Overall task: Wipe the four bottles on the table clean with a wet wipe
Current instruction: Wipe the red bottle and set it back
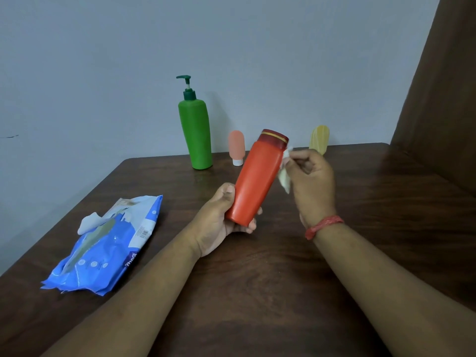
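Observation:
My left hand (219,222) grips the base of an orange-red bottle (257,176) with a dark red cap, holding it tilted above the wooden table (257,292). My right hand (313,181) holds a white wet wipe (284,177) against the bottle's right side, just below the cap. Along the table's far edge stand a tall green pump bottle (197,132), a small pink tube (236,146) on its white cap, and a small yellow tube (319,139) partly hidden behind my right hand.
A blue wet-wipe pack (108,251) lies on the table at the left, its flap open with a wipe sticking out. A pale wall rises behind the table. A brown curtain (443,99) hangs at the right.

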Demonstrator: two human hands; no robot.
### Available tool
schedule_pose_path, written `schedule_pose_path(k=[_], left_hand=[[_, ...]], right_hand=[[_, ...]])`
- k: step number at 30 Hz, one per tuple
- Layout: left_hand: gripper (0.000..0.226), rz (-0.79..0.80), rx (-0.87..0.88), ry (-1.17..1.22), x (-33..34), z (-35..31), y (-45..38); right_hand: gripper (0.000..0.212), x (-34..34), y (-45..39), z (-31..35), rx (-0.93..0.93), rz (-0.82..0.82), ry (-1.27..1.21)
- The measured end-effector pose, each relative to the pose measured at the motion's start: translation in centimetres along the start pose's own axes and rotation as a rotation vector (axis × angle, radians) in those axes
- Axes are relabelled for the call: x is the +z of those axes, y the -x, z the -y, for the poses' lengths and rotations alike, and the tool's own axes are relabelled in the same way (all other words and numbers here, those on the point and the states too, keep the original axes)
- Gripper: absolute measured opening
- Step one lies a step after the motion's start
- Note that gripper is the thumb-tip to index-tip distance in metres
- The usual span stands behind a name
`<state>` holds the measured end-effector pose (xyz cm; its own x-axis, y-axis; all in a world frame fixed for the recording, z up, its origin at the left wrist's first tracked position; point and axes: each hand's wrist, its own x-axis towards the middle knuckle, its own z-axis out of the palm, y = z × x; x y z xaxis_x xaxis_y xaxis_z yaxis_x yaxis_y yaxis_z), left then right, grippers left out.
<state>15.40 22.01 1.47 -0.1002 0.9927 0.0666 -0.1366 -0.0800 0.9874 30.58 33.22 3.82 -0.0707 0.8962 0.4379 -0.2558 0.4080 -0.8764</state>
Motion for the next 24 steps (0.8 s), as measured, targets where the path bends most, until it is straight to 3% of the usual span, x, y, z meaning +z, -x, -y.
schedule_pose_path(k=[4, 7, 11, 17, 21, 24], left_hand=[[0.044, 0.033, -0.003, -0.036, 0.3, 0.2, 0.0], [0.039, -0.041, 0.013, 0.071, 0.0, 0.0, 0.0], [0.038, -0.137, 0.001, 0.231, -0.6, -0.4, 0.0], [0.040, -0.039, -0.079, 0.210, 0.7, -0.2, 0.0], [0.042, -0.080, -0.083, 0.268, 0.7, -0.1, -0.1], [0.038, -0.194, -0.085, 0.352, 0.5, 0.1, -0.6]], right_hand=[[0.019, -0.7, -0.4, 0.5, 0.010, -0.064, -0.087], [0.022, 0.2, 1.2, 0.1, 0.027, 0.107, -0.038], [0.011, 1.5, 2.9, -0.6, 0.031, 0.324, 0.122], [0.018, 0.2, 1.1, 0.3, -0.015, 0.082, -0.004], [0.021, 0.6, 2.0, -0.3, -0.002, 0.207, 0.042], [0.017, 1.6, 3.0, -0.6, -0.149, 0.327, 0.215]])
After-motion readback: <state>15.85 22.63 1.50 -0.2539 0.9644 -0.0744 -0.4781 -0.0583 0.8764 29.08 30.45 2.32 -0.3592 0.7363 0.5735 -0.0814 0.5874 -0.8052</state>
